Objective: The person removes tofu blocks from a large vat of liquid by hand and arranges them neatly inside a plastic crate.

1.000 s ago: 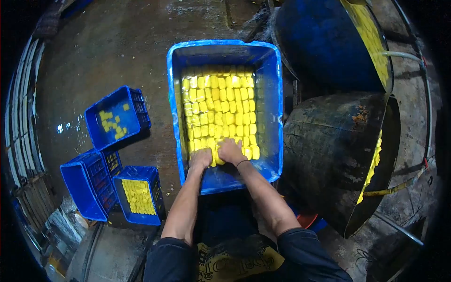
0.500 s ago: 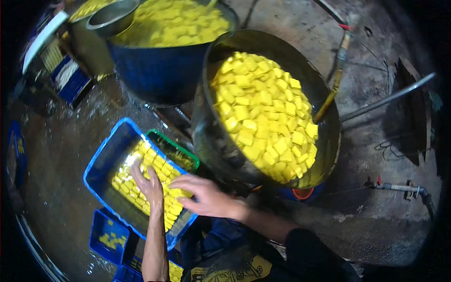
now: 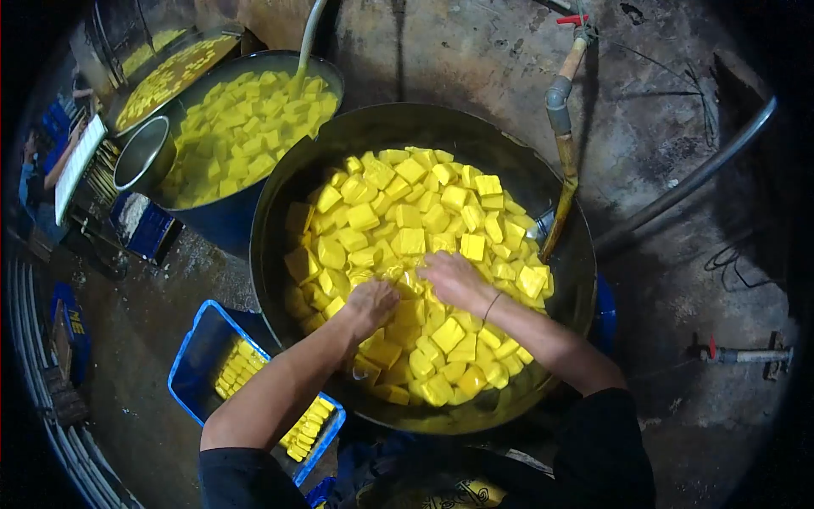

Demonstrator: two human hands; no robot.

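Work shifts from tub [image 3: 202,352] to vat [image 3: 407,134]: left hand [image 3: 373,307] and right hand [image 3: 455,280] among blocks [image 3: 411,242], well inside its rim; grip unclear.

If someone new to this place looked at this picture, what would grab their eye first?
Most likely the bright yellow blocks filling the big dark vat in the centre, with the left hand and right hand reaching in among them. Next, perhaps, a second vat of yellow blocks at upper left, and the blue tub at lower left holding rows of yellow pieces.
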